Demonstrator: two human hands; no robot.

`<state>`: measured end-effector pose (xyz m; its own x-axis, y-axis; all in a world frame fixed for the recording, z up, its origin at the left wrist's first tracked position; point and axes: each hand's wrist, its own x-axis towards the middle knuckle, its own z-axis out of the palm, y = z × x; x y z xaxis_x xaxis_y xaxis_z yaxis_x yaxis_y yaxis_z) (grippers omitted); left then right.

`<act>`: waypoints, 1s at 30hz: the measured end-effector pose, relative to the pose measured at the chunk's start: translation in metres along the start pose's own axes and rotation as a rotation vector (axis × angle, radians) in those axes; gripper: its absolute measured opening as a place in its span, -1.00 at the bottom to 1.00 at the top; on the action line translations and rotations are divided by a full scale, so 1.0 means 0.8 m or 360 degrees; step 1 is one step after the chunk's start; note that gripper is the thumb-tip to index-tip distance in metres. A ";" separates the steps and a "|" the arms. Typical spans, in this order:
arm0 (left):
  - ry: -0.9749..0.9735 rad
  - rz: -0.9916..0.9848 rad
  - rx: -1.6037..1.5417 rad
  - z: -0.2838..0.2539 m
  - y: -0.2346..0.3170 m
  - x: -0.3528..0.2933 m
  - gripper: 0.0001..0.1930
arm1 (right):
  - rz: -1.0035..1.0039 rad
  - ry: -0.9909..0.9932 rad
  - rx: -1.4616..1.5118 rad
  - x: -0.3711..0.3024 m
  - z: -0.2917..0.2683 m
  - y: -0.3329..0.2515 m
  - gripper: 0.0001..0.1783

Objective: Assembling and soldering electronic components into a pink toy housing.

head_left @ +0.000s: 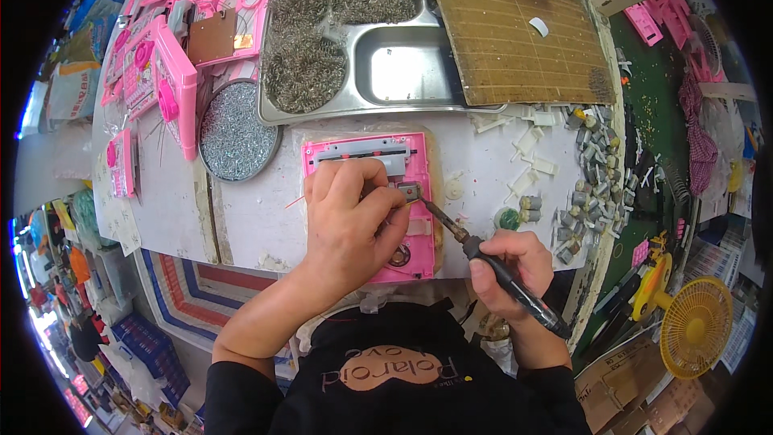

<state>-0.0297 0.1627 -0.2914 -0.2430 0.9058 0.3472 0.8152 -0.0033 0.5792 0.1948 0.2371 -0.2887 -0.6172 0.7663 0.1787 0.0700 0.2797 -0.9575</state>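
Note:
On the table in front of me lies a pink plastic housing [422, 261] with a grey strip, wires and a round part inside. My left hand [346, 213] is over its middle, its fingers closed in a pinch; what they hold is hidden behind them. A thin red wire [295, 202] sticks out past the hand's left side. My right hand [515, 266] is wrapped round the black handle of a soldering iron [531, 301]. The iron's tip points up and left, at a small metal motor [410, 190] in the housing; whether they touch I cannot tell.
Ahead sits a steel tray [354, 105] with many springs, partly under a brown board [523, 48]. A round dish of screws [240, 130] and pink housings [173, 84] are at left. Small motors [573, 217] and white plastic pieces [527, 145] lie at right, near a yellow fan [696, 326].

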 end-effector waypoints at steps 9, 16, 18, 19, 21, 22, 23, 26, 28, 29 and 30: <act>-0.0012 -0.0006 0.0010 0.001 -0.001 -0.001 -0.82 | 0.0023 0.0121 -0.0014 -0.006 -0.006 0.002 -0.70; -0.0004 -0.0004 0.0030 0.001 0.000 -0.001 -0.82 | -0.0024 0.0099 -0.0068 -0.005 -0.008 0.003 -0.68; -0.0010 -0.0001 0.0032 0.001 0.000 -0.001 -0.82 | -0.0010 0.0120 -0.0028 -0.006 -0.009 0.004 -0.68; -0.0013 0.0000 0.0033 0.001 0.000 0.000 -0.82 | -0.0015 0.0122 -0.0024 -0.006 -0.009 0.005 -0.68; -0.0016 0.0001 0.0033 0.000 0.000 -0.001 -0.82 | -0.0025 0.0128 -0.0013 -0.005 -0.010 0.005 -0.68; -0.0017 0.0001 0.0033 0.000 0.000 -0.001 -0.82 | -0.0026 0.0128 -0.0005 -0.005 -0.010 0.006 -0.67; -0.0019 -0.0005 0.0037 0.000 0.001 -0.001 -0.82 | -0.0026 0.0128 0.0003 -0.005 -0.010 0.006 -0.67; -0.0026 -0.0031 0.0071 0.000 0.004 0.003 -0.83 | -0.0054 0.0116 -0.0006 -0.002 -0.009 0.007 -0.67; -0.0032 -0.0056 0.0124 0.000 0.011 0.008 -0.85 | -0.0067 0.0091 0.0003 0.002 -0.007 0.010 -0.67; -0.0043 -0.0061 0.0150 0.001 0.012 0.010 -0.86 | -0.0066 0.0072 0.0022 0.005 -0.006 0.011 -0.67; -0.0054 -0.0066 0.0175 0.002 0.013 0.012 -0.86 | -0.0065 0.0052 0.0041 0.006 -0.005 0.012 -0.67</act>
<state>-0.0226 0.1720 -0.2828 -0.2610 0.9181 0.2983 0.8581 0.0791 0.5073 0.1958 0.2458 -0.2962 -0.5930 0.7732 0.2247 0.0250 0.2966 -0.9547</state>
